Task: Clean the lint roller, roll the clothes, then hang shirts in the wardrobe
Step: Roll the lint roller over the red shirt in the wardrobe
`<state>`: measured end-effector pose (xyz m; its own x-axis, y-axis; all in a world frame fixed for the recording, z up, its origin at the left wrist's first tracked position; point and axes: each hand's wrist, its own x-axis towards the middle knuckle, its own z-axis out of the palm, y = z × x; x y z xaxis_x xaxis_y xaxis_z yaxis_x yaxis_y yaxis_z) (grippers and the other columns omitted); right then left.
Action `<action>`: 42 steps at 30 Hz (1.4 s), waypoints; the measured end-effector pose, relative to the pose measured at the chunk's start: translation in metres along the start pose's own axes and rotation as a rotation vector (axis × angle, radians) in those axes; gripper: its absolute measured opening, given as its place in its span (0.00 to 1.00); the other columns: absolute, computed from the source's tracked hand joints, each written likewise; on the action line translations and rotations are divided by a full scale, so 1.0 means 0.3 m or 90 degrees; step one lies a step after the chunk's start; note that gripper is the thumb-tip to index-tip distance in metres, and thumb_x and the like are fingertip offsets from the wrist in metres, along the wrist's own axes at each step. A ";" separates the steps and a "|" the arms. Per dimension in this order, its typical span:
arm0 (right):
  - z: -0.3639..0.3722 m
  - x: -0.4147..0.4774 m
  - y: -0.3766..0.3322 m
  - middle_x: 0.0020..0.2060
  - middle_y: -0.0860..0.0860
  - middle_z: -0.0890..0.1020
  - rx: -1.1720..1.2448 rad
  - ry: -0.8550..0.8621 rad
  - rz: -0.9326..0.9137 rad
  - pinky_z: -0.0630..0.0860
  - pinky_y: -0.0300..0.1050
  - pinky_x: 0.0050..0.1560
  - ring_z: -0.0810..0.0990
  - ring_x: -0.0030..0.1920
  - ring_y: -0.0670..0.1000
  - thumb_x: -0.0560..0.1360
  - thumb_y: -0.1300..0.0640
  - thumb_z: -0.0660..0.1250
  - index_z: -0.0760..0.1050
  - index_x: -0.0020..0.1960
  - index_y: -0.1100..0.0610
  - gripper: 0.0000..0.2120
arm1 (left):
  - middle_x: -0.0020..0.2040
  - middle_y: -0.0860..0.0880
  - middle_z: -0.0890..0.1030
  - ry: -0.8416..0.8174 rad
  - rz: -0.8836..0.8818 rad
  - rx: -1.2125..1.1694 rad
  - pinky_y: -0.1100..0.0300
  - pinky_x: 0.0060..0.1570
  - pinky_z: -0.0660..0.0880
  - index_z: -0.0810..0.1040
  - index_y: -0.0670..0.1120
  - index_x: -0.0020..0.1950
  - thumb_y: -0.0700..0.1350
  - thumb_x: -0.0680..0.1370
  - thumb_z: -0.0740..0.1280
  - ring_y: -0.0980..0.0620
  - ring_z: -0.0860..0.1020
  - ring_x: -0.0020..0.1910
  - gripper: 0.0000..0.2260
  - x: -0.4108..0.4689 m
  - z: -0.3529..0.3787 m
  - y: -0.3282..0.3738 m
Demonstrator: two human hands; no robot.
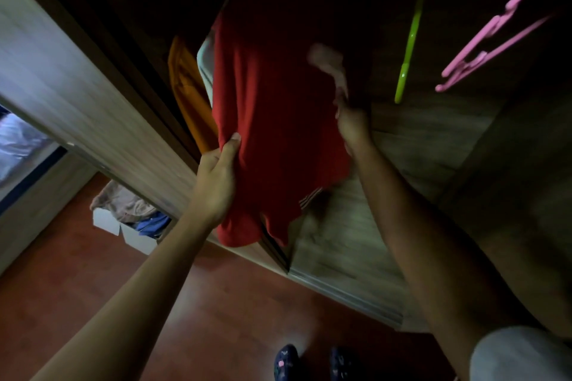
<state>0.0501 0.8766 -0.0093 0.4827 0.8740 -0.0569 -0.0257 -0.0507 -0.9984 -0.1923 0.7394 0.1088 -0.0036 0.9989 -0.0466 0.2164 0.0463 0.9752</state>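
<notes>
A red shirt (272, 120) hangs inside the dark wardrobe (433, 145), its top lost in shadow. My left hand (216, 179) pinches the shirt's left edge between thumb and fingers. My right hand (351, 124) grips the shirt's right edge, and a blurred pale patch shows just above it. An orange garment (188, 93) and a pale one hang right behind the red shirt on the left. No lint roller is in sight.
A green hanger (408, 40) and pink hangers (492, 40) hang bare to the right. The wardrobe's sliding door (62, 71) stands at left. A white box (136, 235) of clothes sits on the red-brown floor. My slippered feet (309, 362) are below.
</notes>
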 end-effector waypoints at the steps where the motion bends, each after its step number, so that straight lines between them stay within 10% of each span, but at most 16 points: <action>1: -0.003 0.034 -0.030 0.38 0.45 0.77 0.025 -0.003 0.013 0.71 0.36 0.40 0.72 0.34 0.38 0.83 0.49 0.60 0.78 0.58 0.57 0.14 | 0.30 0.51 0.82 -0.003 -0.002 -0.002 0.65 0.33 0.77 0.80 0.42 0.38 0.52 0.85 0.58 0.57 0.80 0.30 0.22 -0.004 0.004 0.000; 5: 0.007 0.116 -0.027 0.67 0.57 0.76 -0.028 -0.019 0.037 0.71 0.47 0.64 0.75 0.64 0.54 0.84 0.49 0.57 0.67 0.74 0.61 0.23 | 0.31 0.49 0.82 -0.014 -0.008 0.007 0.64 0.35 0.78 0.80 0.41 0.38 0.52 0.85 0.58 0.55 0.81 0.32 0.22 -0.010 0.005 -0.001; 7: 0.021 0.107 0.040 0.50 0.47 0.79 -0.050 -0.031 0.049 0.75 0.41 0.44 0.78 0.46 0.46 0.80 0.39 0.59 0.70 0.73 0.56 0.29 | 0.37 0.44 0.85 -0.015 -0.002 0.007 0.59 0.41 0.81 0.82 0.39 0.42 0.53 0.85 0.58 0.51 0.83 0.38 0.23 -0.010 0.003 0.000; 11: 0.029 -0.019 0.314 0.40 0.53 0.76 -0.154 -0.133 0.086 0.63 0.32 0.21 0.69 0.28 0.44 0.83 0.49 0.59 0.75 0.59 0.52 0.11 | 0.38 0.43 0.84 -0.009 -0.006 0.005 0.56 0.41 0.80 0.82 0.37 0.43 0.53 0.84 0.59 0.48 0.83 0.38 0.23 -0.009 -0.001 0.001; 25: -0.082 -0.491 0.447 0.35 0.49 0.77 -0.184 -0.318 0.201 0.61 0.32 0.21 0.69 0.22 0.39 0.84 0.53 0.60 0.77 0.51 0.50 0.07 | 0.43 0.34 0.80 -0.077 0.042 -0.023 0.60 0.39 0.77 0.76 0.26 0.51 0.57 0.83 0.58 0.46 0.79 0.41 0.31 0.001 0.010 -0.047; 30: -0.180 -0.611 0.366 0.36 0.51 0.80 -0.139 -0.169 0.194 0.64 0.38 0.25 0.70 0.27 0.46 0.82 0.50 0.63 0.80 0.50 0.52 0.09 | 0.37 0.33 0.76 -0.151 0.081 0.000 0.42 0.42 0.74 0.73 0.31 0.41 0.61 0.81 0.60 0.42 0.76 0.38 0.31 0.018 0.039 -0.072; 38: -0.347 -1.055 0.224 0.33 0.52 0.77 -0.093 0.196 0.138 0.67 0.41 0.29 0.72 0.28 0.45 0.81 0.53 0.65 0.78 0.47 0.56 0.07 | 0.35 0.46 0.79 -0.375 0.258 0.157 0.59 0.35 0.74 0.77 0.45 0.43 0.46 0.80 0.64 0.60 0.74 0.30 0.08 -0.096 0.170 -0.181; 42: -0.454 -1.353 0.169 0.35 0.49 0.78 -0.073 0.342 0.132 0.70 0.39 0.34 0.75 0.33 0.44 0.82 0.55 0.64 0.78 0.53 0.53 0.05 | 0.45 0.49 0.83 -0.495 0.333 0.149 0.69 0.43 0.73 0.82 0.42 0.50 0.49 0.78 0.66 0.57 0.79 0.41 0.11 -0.309 0.306 -0.238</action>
<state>-0.0279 0.4534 -0.0367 0.8547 0.4742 -0.2114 -0.0859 -0.2723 -0.9584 -0.1179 0.6428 0.0236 0.7775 0.6058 0.1687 0.1973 -0.4898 0.8492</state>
